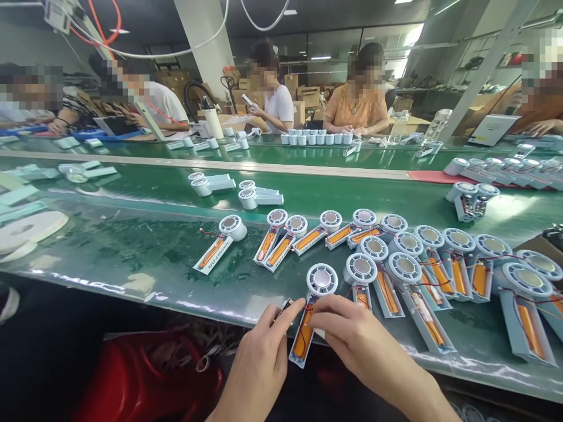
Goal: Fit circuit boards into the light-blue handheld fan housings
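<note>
An unfinished handheld fan point(322, 280) lies between my hands at the table's front edge, its round head away from me. Its open handle point(302, 334) shows an orange battery and thin wires and juts past the edge. My left hand point(261, 351) is closed at the left side of the handle, index fingertip at the neck. A small dark piece point(285, 307) shows by its fingers; what it is I cannot make out. My right hand point(356, 328) is closed, fingertips pinched at the handle's right side near the neck, partly hiding it.
Several similar open fans point(404, 267) crowd the right side; another fan point(232, 227) lies to the left. Beyond them runs a green conveyor belt point(167, 199) carrying fans. Co-workers point(356, 105) sit across it. A red stool point(145, 375) stands below left, a white roll point(35, 231) at far left.
</note>
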A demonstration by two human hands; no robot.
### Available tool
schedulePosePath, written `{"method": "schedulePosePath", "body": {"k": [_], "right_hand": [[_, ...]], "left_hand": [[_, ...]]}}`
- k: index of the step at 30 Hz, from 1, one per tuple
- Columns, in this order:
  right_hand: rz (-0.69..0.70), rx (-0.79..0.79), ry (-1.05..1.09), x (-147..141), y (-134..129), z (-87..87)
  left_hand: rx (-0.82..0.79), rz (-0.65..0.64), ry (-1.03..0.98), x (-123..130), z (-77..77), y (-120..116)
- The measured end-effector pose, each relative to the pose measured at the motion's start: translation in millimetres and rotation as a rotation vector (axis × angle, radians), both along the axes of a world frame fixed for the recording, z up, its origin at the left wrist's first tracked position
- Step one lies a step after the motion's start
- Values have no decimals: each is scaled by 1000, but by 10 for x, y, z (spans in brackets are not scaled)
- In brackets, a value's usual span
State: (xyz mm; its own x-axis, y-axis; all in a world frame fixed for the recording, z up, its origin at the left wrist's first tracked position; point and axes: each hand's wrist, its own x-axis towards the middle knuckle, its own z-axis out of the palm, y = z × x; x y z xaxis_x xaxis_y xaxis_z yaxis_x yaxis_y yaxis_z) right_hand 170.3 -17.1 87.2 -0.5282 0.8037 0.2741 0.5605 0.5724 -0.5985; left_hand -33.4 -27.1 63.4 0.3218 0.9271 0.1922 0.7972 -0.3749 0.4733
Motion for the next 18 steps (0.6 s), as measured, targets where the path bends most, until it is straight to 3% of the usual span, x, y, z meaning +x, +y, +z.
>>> {"method": "schedulePosePath", "body": {"k": [3, 8, 14, 18], "right_hand": [[-107, -44, 207, 8, 23, -91], [-314, -28, 316, -130, 63, -157], [-418, -423, 662, -272, 80, -87], [-386, -495, 715, -253, 69, -94]], "left_hand": [[46, 20, 68, -21, -46, -43], [82, 1, 136, -28, -20, -91], [38, -8, 89, 39, 62, -85], [-7, -18, -48, 82, 68, -55]]}}
